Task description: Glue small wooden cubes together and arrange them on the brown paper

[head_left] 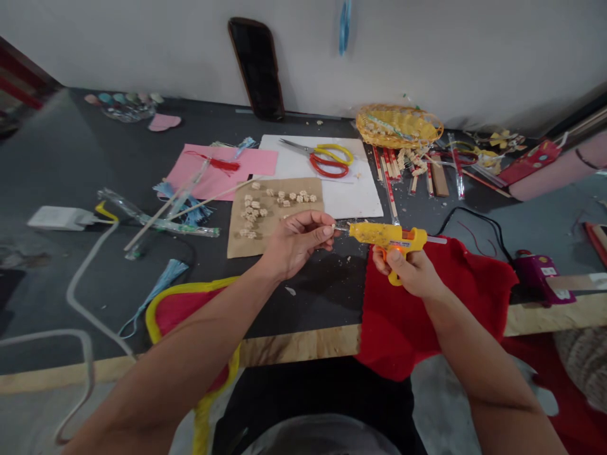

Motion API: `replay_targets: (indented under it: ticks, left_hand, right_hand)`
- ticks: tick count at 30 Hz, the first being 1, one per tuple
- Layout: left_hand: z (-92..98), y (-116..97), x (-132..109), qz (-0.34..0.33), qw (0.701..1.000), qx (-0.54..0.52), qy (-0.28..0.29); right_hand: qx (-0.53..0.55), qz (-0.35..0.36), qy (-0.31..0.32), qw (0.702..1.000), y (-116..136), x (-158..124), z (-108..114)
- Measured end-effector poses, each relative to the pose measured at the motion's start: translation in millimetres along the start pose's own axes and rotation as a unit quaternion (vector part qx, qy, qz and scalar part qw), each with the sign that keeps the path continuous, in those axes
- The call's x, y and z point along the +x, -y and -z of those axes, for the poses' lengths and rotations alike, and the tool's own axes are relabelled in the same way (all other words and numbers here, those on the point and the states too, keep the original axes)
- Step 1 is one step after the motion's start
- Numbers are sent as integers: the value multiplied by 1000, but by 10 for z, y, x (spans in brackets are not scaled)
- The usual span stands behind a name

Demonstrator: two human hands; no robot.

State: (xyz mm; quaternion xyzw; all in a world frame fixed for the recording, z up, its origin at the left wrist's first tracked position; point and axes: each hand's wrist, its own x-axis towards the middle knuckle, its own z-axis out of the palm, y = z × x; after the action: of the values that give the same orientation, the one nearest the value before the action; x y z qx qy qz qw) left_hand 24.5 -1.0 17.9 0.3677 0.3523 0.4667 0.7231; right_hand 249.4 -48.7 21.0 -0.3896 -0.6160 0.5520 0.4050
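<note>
My right hand (411, 270) grips a yellow glue gun (386, 237) by its orange handle, its nozzle pointing left. My left hand (300, 239) is closed in a pinch on a small beige piece (332, 227) held right at the nozzle tip. Both hands hover above the dark table (71, 164), just right of a brown card (270, 215) that carries several similar small beige pieces. A red cloth (427, 303) lies under my right hand and hangs over the table's front edge.
Yellow and red scissors (327, 158) lie on a white sheet (353, 189). Pink paper (213, 167), a wicker basket (398, 125), several sticks (386, 167), blue tassels, a black cable (474, 221) and a white cord (80, 278) sit around.
</note>
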Motion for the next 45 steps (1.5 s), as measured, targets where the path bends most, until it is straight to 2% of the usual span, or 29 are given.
replay_targets:
  ticks: [6, 12, 14, 18, 20, 23, 26, 28, 30, 32, 37, 40, 42, 43, 45]
  left_hand:
    - [11, 20, 7, -12, 1000, 3, -4]
    - [37, 40, 22, -21, 1000, -3, -16]
    - [46, 36, 28, -26, 1000, -4, -16]
    - [49, 35, 44, -39, 999, -2, -14]
    - [43, 44, 52, -40, 999, -3, -8]
    - [36, 65, 58, -34, 999, -5, 0]
    - [44, 80, 61, -33, 999, -2, 2]
    - [56, 83, 62, -34, 999, 1, 8]
    - [66, 84, 64, -35, 999, 3, 11]
    - [73, 86, 66, -36, 999, 3, 10]
    - [82, 102, 77, -37, 999, -1, 6]
    - [88, 110, 87, -35, 999, 0, 9]
    - [92, 113, 92, -34, 999, 3, 13]
    - [93, 115, 93, -33, 999, 5, 14]
    - [97, 120, 95, -32, 999, 8, 14]
  right_hand:
    - [1, -5, -6, 1000, 11, 7, -7]
    - [12, -53, -18, 998, 21, -3, 42]
    - [37, -66, -56, 996, 17, 7, 103]
    - [90, -90, -173, 977, -25, 75, 259]
    - [92, -112, -201, 969, -56, 125, 315]
    - [69, -144, -205, 966, -95, 200, 347]
    - [10, -158, -216, 963, -130, 249, 379]
    - [-72, -159, -246, 953, -144, 258, 443]
    - [-180, -157, -263, 935, -137, 248, 546]
    - [-278, -153, -252, 914, -100, 219, 667]
    - [-422, -201, -225, 855, 98, 112, 859]
    - [-504, -177, -232, 813, 224, 89, 763]
    - [-513, -98, -226, 822, 277, 125, 594]
    - [-514, -76, -196, 832, 290, 161, 488]
    - [-540, -41, -138, 829, 285, 260, 271]
